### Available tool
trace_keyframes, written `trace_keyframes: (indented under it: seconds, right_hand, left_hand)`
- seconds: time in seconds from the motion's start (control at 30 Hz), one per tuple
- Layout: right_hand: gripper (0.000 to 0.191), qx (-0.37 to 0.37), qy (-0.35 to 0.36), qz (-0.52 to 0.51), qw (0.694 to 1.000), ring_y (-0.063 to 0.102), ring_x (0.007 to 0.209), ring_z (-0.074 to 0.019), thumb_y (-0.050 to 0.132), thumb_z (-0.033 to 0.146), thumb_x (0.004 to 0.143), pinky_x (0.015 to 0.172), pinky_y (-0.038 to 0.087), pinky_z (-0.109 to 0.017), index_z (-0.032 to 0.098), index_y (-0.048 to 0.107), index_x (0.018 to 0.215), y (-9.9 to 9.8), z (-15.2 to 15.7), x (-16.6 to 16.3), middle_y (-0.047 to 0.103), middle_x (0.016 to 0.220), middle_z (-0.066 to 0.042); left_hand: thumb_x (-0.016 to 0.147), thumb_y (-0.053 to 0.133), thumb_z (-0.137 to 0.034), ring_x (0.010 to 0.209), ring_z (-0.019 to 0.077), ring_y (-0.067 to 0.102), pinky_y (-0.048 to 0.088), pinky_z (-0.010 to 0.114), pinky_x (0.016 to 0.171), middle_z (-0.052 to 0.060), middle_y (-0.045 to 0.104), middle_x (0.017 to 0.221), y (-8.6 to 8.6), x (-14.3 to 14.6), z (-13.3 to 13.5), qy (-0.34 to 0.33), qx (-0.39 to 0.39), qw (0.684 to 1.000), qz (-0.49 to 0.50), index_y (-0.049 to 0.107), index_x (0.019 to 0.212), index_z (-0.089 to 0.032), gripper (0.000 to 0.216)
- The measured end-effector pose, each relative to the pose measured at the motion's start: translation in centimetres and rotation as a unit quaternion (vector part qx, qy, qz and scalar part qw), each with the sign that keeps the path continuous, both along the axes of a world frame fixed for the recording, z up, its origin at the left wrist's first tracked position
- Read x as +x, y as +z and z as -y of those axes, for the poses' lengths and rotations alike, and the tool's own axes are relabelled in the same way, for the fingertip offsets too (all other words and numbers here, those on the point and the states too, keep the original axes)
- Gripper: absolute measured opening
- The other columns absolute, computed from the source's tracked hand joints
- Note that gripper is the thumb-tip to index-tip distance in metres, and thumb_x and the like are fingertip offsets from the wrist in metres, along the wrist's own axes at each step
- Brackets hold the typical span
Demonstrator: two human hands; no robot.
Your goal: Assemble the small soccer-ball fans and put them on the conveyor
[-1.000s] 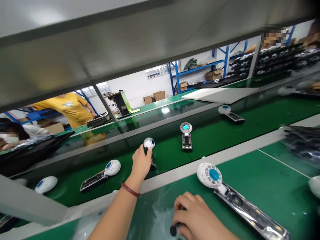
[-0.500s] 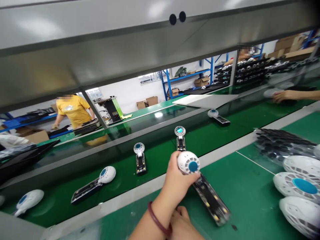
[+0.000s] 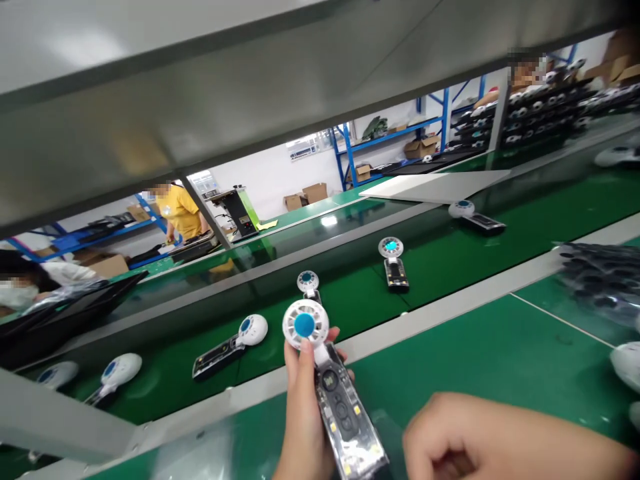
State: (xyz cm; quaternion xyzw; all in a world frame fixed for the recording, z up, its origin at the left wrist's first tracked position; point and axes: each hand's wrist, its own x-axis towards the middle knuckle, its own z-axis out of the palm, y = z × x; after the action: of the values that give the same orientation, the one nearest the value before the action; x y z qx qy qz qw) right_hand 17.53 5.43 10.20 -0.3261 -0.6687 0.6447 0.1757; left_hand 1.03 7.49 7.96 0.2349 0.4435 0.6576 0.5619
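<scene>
My left hand point(image 3: 300, 387) is closed around a handheld fan point(image 3: 345, 413). Its thumb lies over the front, just under the round white head with the blue centre, and fingertips show behind the neck. The fan's clear-and-black handle, with buttons and small yellowish parts, slants down to the right. To the right of it, my right hand point(image 3: 460, 433) is curled in over the green table point(image 3: 450, 353); nothing shows in it, though the bottom edge cuts off its fingers. Behind the held fan another fan point(image 3: 308, 280) lies on the green conveyor belt point(image 3: 345, 310), partly covered.
More fans lie along the belt, including one point(image 3: 393, 257) right of centre and one point(image 3: 235, 343) at left. A metal rail point(image 3: 430, 310) borders the belt. Dark trays point(image 3: 600, 273) and white fan heads point(image 3: 627, 363) sit at right. A person in yellow point(image 3: 183, 210) stands across the line.
The held fan has moved left in view, its head now facing me. My right hand has come from below the left to the right side. The belt scene has shifted right; another person's hand has left view.
</scene>
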Motion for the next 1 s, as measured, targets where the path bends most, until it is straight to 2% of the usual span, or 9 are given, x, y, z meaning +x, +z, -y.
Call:
trace_keyframes:
  seconds: [0.07,0.17,0.23,0.3,0.47,0.63,0.77,0.9,1.0]
  right_hand:
    - [0.018,0.029,-0.054,-0.033,0.998,0.055,0.061,-0.0106,0.054,0.009,0.068,0.056,0.039,-0.017,0.023,0.066,0.067,-0.2,-0.9,-0.5,0.060,0.063,0.007]
    - [0.020,0.154,-0.147,0.007,0.977,0.058,0.072,-0.0139,0.052,0.010,0.075,0.065,0.042,-0.021,0.024,0.064,0.070,-2.0,-1.8,-2.2,0.064,0.074,0.004]
    - [0.023,0.201,-0.157,0.035,0.966,0.059,0.074,-0.0140,0.050,0.008,0.077,0.067,0.043,-0.022,0.025,0.065,0.071,-3.5,-1.8,-3.3,0.064,0.076,0.004]
    - [0.024,0.210,-0.162,0.045,0.963,0.059,0.075,-0.0135,0.051,0.006,0.077,0.068,0.043,-0.022,0.025,0.065,0.073,-4.8,-1.5,-3.9,0.063,0.077,0.004]
    - [0.024,0.188,-0.176,0.045,0.965,0.059,0.075,-0.0123,0.050,0.005,0.077,0.067,0.044,-0.019,0.024,0.063,0.072,-5.9,-0.8,-4.4,0.063,0.077,0.004]
    - [0.023,0.201,-0.178,0.051,0.962,0.059,0.073,-0.0119,0.050,0.004,0.077,0.066,0.044,-0.020,0.023,0.062,0.071,-5.8,-0.5,-4.6,0.061,0.076,0.003]
    - [0.023,0.220,-0.179,0.065,0.957,0.059,0.076,-0.0118,0.050,0.004,0.077,0.068,0.044,-0.019,0.023,0.061,0.071,-5.7,-0.2,-4.7,0.061,0.077,0.004]
    - [0.023,0.229,-0.165,0.084,0.956,0.058,0.079,-0.0125,0.051,0.003,0.078,0.071,0.044,-0.019,0.024,0.061,0.072,-5.3,-0.1,-4.6,0.062,0.077,0.004]
    - [0.025,0.251,-0.156,0.105,0.950,0.056,0.081,-0.0137,0.050,0.001,0.078,0.071,0.045,-0.021,0.023,0.061,0.074,-5.2,0.0,-4.4,0.061,0.079,0.003]
  left_hand:
    - [0.070,0.062,-0.045,0.059,0.0150,0.062,0.049,0.026,0.053,0.004,0.069,0.078,-1.3,0.0,0.4,-0.016,-0.006,1.000,-0.006,0.034,0.119,-0.026,0.059]
    - [0.062,0.069,-0.044,0.064,0.0176,0.065,0.048,0.024,0.059,0.001,0.069,0.066,-3.6,0.3,1.1,-0.011,-0.034,0.999,-0.034,0.029,0.127,-0.020,0.080]
    - [0.062,0.069,-0.043,0.067,0.0173,0.065,0.047,0.023,0.062,0.001,0.069,0.067,-4.7,0.6,1.6,0.007,-0.048,0.998,-0.048,0.030,0.128,-0.018,0.080]
    - [0.067,0.065,-0.042,0.067,0.0169,0.065,0.045,0.023,0.062,0.001,0.070,0.068,-5.2,0.7,1.9,0.017,-0.058,0.997,-0.057,0.031,0.127,-0.017,0.074]
    - [0.076,0.055,-0.041,0.062,0.0167,0.063,0.043,0.024,0.059,0.002,0.069,0.066,-5.4,0.6,1.9,0.004,-0.041,0.997,-0.066,0.036,0.121,-0.016,0.055]
    - [0.073,0.058,-0.047,0.066,0.0205,0.065,0.044,0.028,0.060,0.004,0.069,0.068,-6.0,0.3,1.8,-0.002,-0.033,0.998,-0.059,0.033,0.122,-0.017,0.063]
    - [0.070,0.060,-0.050,0.063,0.0194,0.064,0.045,0.027,0.057,0.005,0.070,0.068,-6.1,0.2,1.8,-0.014,-0.021,0.998,-0.049,0.029,0.125,-0.015,0.072]
    - [0.073,0.059,-0.043,0.057,0.0167,0.063,0.044,0.025,0.054,0.003,0.070,0.066,-5.8,0.4,2.0,-0.001,-0.023,0.999,-0.038,0.030,0.124,-0.016,0.064]
    - [0.075,0.058,-0.040,0.060,0.0183,0.064,0.045,0.025,0.055,0.004,0.070,0.065,-5.6,0.7,2.1,0.009,-0.018,0.999,-0.037,0.031,0.123,-0.015,0.061]
